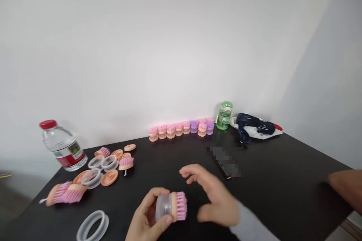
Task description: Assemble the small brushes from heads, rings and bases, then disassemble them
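A small round scrubbing brush (171,207) with pink bristles, a peach collar and a clear plastic body lies sideways in my left hand (149,216). The fingers and thumb wrap its clear end, and its bristles point right. Just right of the bristles, my right hand (212,199) is raised with thumb and fingers apart, holding nothing and slightly blurred. A loose clear ring (106,226) lies on the black table at the lower left. Farther left are more clear rings (109,162), peach discs (109,177) and pink-bristled brush heads (126,163).
Several pink and purple brushes (170,131) stand in a row along the wall. A red-capped water bottle (63,147) is at the left, a green bottle (224,116) at the back. A pixelated phone-like object (224,162) and dark cloth bundle (254,125) lie right. Another person's arm (345,188) shows at the right edge.
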{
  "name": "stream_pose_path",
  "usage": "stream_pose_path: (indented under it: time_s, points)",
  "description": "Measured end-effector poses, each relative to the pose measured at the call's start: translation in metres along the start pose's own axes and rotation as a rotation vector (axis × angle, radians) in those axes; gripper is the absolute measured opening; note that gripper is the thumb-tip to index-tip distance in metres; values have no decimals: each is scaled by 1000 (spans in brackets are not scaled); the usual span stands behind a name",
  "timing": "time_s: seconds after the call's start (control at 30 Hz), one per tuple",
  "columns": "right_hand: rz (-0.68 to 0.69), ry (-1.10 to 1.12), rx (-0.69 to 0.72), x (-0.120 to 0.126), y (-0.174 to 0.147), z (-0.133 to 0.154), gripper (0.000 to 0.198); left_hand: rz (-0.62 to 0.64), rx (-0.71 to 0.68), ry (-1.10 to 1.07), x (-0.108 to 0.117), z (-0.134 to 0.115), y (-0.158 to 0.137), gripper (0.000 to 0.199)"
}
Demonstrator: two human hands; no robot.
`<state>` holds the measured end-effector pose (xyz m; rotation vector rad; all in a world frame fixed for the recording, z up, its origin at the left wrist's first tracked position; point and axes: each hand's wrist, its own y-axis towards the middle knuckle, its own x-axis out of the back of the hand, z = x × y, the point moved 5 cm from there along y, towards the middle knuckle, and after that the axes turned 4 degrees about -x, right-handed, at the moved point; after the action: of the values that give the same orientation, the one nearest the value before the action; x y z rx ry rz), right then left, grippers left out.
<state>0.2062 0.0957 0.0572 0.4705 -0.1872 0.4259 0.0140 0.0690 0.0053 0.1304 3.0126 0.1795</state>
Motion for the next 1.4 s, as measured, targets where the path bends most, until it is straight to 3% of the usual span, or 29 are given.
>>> stream_pose_path:
  time_s: [0.1,0.17,0.33,0.4,0.5,0.63,0.77,0.9,1.03,1.2,1.33,1.4]
  points:
    - [73,160,95,23,0,11,67,-63,42,-189,-7,-4,-4,48]
    - [93,153,123,22,2,11,66,-75,46,-307,-12,-5,-5,49]
    - [113,-233,231,-23,-1,10,72,-66,54,-459,-14,-3,-4,43]
    - [97,-291,229,-37,-2,7,54,-50,48,-458,-12,-2,-3,43]
    - [1,-258,96,-39,-2,-4,38,-25,36,-391,-11,-2,-3,46]
    - [6,-167,-75,-37,-2,-23,56,-32,-17,-311,-10,-6,-4,51]
    - [3,-159,-25,-37,-4,-27,82,-76,-14,-282,-8,-6,-3,49]
    - [24,-153,-45,-35,-5,-32,65,-54,-11,-278,-8,-5,-2,49]
    - [-4,-73,-46,-31,-4,-32,80,-59,-12,-266,-8,-1,-1,48]
    - [42,-85,-108,-34,-4,-36,58,-23,-39,-281,-9,3,1,56]
    - [60,-5,-83,-33,-3,-35,67,-10,-74,-269,-10,5,1,58]
    - [82,-46,-68,-36,-2,-29,57,0,-97,-232,-10,6,0,59]
